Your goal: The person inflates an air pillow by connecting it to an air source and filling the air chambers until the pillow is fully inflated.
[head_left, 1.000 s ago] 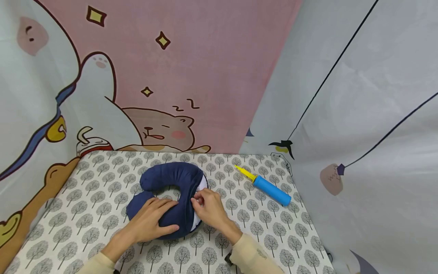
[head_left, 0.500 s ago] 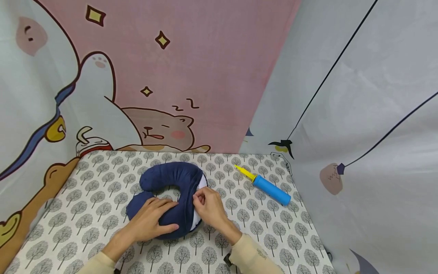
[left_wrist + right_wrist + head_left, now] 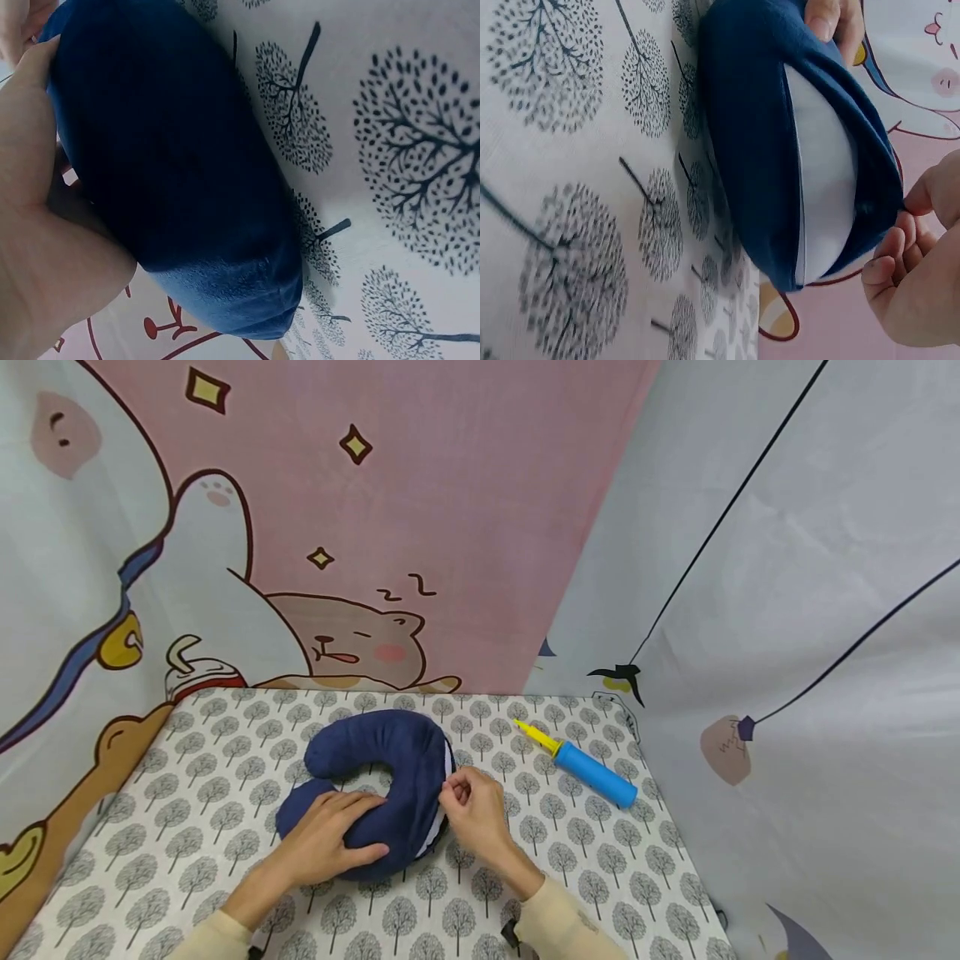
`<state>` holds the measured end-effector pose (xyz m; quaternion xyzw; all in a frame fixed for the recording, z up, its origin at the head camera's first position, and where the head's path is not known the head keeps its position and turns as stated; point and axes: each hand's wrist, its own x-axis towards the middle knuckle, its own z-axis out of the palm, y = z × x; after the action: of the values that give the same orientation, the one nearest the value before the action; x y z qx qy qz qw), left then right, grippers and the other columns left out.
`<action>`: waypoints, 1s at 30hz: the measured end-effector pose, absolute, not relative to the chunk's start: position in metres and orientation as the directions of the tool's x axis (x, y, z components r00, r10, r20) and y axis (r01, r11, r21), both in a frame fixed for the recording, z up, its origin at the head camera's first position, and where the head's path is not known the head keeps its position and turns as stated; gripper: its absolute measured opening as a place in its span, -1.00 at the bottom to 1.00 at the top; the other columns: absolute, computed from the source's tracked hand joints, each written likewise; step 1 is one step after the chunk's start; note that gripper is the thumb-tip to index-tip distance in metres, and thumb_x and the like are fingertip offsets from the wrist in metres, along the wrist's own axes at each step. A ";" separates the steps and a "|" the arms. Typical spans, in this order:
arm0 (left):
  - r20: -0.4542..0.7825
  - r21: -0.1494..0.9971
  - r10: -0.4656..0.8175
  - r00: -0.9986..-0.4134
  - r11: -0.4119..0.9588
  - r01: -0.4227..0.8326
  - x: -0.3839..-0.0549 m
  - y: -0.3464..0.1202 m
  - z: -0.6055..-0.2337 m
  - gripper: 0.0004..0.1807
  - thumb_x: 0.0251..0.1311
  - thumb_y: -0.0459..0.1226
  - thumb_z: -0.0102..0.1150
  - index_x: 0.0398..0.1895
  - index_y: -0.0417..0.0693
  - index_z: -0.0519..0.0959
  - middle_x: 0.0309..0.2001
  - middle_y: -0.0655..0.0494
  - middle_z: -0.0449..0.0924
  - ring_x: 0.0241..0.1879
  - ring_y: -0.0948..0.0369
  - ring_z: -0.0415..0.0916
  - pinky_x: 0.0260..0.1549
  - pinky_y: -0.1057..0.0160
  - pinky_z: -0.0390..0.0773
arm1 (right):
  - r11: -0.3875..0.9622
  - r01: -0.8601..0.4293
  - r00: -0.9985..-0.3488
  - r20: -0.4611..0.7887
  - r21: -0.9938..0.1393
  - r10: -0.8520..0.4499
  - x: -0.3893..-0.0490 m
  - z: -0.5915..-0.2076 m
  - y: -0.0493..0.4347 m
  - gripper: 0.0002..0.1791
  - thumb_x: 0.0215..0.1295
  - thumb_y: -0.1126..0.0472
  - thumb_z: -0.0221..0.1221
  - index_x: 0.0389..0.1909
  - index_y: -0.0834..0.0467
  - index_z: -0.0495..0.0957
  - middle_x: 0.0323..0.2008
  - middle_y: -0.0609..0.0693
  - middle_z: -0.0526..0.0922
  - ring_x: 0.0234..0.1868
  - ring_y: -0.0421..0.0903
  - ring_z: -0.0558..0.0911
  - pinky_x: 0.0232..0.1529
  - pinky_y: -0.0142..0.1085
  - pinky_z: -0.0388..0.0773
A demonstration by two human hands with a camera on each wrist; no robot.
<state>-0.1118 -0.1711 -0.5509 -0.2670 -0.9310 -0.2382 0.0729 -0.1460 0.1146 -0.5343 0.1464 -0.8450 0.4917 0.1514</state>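
Observation:
A navy U-shaped neck pillow (image 3: 405, 752) lies on the table, its open end to the left. Along its right outer side the cover gapes, and a white inner (image 3: 825, 180) shows through the slit in the right wrist view. My right hand (image 3: 477, 814) pinches the upper edge of that opening between thumb and fingers. My left hand (image 3: 330, 839) rests on the near arm of the pillow, fingers extended over the top and thumb spread toward the opening. In the left wrist view, the blue pillow side (image 3: 180, 165) fills the middle, beside the hand.
A hand pump (image 3: 596, 774) with a blue barrel and yellow nozzle lies to the right of the pillow. A tree-print cloth (image 3: 217, 852) covers the table. Cartoon-printed curtains (image 3: 465, 527) stand behind and at both sides.
My right hand has moved slightly right, drawing the cover's edge outward over the white inner, so less white shows from above. The left hand stays on the pillow.

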 end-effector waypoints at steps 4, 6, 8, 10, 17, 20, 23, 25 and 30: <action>0.252 0.414 0.467 -0.848 0.739 0.531 -0.113 -0.173 -0.551 -0.26 0.38 0.30 0.47 0.47 0.15 0.68 0.37 0.12 0.75 0.35 0.01 0.70 0.35 -0.32 0.55 | 0.529 -0.338 -0.933 0.351 -0.778 -0.081 -0.147 -0.536 0.125 -0.84 0.23 0.36 0.39 -0.45 0.04 0.70 -0.55 -0.13 0.65 -0.54 -0.40 0.49 -0.45 -0.48 0.49; 0.257 0.402 0.477 -0.841 0.738 0.542 -0.113 -0.173 -0.552 -0.25 0.38 0.32 0.45 0.47 0.15 0.68 0.37 0.13 0.75 0.35 0.02 0.69 0.35 -0.32 0.54 | 0.550 -0.309 -0.947 0.307 -0.776 -0.098 -0.149 -0.538 0.130 -0.84 0.24 0.34 0.38 -0.46 0.02 0.69 -0.55 -0.16 0.64 -0.54 -0.40 0.49 -0.44 -0.47 0.48; 0.263 0.394 0.482 -0.836 0.737 0.549 -0.113 -0.172 -0.553 -0.24 0.38 0.34 0.44 0.47 0.15 0.68 0.36 0.14 0.75 0.33 0.03 0.70 0.35 -0.31 0.54 | 0.565 -0.292 -0.955 0.272 -0.772 -0.122 -0.151 -0.540 0.133 -0.85 0.26 0.31 0.38 -0.46 0.02 0.69 -0.56 -0.16 0.63 -0.53 -0.40 0.49 -0.43 -0.47 0.48; 0.268 0.391 0.484 -0.833 0.736 0.553 -0.113 -0.172 -0.553 -0.24 0.38 0.35 0.44 0.46 0.14 0.68 0.36 0.15 0.76 0.32 0.04 0.70 0.34 -0.30 0.54 | 0.561 -0.283 -0.959 0.240 -0.778 -0.151 -0.153 -0.540 0.137 -0.87 0.32 0.29 0.38 -0.41 0.03 0.71 -0.52 -0.15 0.65 -0.51 -0.38 0.50 -0.40 -0.45 0.50; 0.276 0.398 0.486 -0.830 0.728 0.558 -0.113 -0.169 -0.556 -0.23 0.38 0.32 0.45 0.47 0.10 0.68 0.37 0.07 0.76 0.34 0.01 0.69 0.36 -0.31 0.53 | 0.506 -0.221 -0.975 0.171 -0.834 -0.145 -0.174 -0.542 0.147 -0.85 0.52 0.27 0.30 -0.16 0.21 0.83 -0.36 0.03 0.81 -0.40 -0.27 0.60 -0.30 -0.40 0.57; 0.281 0.396 0.484 -0.829 0.728 0.560 -0.113 -0.169 -0.557 -0.22 0.37 0.32 0.46 0.47 0.08 0.69 0.37 0.04 0.76 0.35 -0.01 0.69 0.37 -0.32 0.52 | 0.490 -0.167 -0.983 0.104 -0.856 -0.153 -0.184 -0.546 0.146 -0.82 0.55 0.22 0.30 -0.13 0.23 0.84 -0.30 0.06 0.83 -0.36 -0.25 0.62 -0.27 -0.41 0.57; 0.280 0.398 0.483 -0.830 0.728 0.558 -0.113 -0.169 -0.557 -0.22 0.37 0.32 0.46 0.47 0.08 0.69 0.37 0.03 0.76 0.35 -0.03 0.69 0.36 -0.33 0.52 | 0.470 -0.135 -0.982 0.053 -0.872 -0.183 -0.189 -0.549 0.143 -0.80 0.58 0.18 0.31 -0.18 0.19 0.85 -0.31 0.04 0.82 -0.39 -0.23 0.59 -0.32 -0.40 0.54; 0.278 0.399 0.481 -0.831 0.729 0.556 -0.112 -0.168 -0.556 -0.22 0.37 0.32 0.47 0.47 0.08 0.69 0.37 0.03 0.76 0.36 -0.03 0.69 0.36 -0.33 0.52 | 0.455 -0.120 -0.981 0.035 -0.882 -0.191 -0.190 -0.550 0.141 -0.77 0.58 0.15 0.33 -0.24 0.18 0.85 -0.38 0.00 0.78 -0.45 -0.23 0.55 -0.39 -0.41 0.48; 0.277 0.397 0.480 -0.832 0.732 0.554 -0.112 -0.168 -0.556 -0.23 0.37 0.32 0.46 0.47 0.09 0.69 0.37 0.04 0.76 0.36 -0.02 0.69 0.37 -0.33 0.52 | 0.387 -0.032 -0.988 -0.028 -0.922 -0.150 -0.191 -0.552 0.136 -0.75 0.53 0.13 0.39 -0.28 0.23 0.83 -0.49 -0.12 0.65 -0.51 -0.24 0.49 -0.46 -0.41 0.41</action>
<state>-0.1120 -0.1678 -0.5561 -0.2790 -0.9272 -0.2373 0.0779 -0.1906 0.1363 -0.5517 0.0546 -0.8311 0.5509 -0.0533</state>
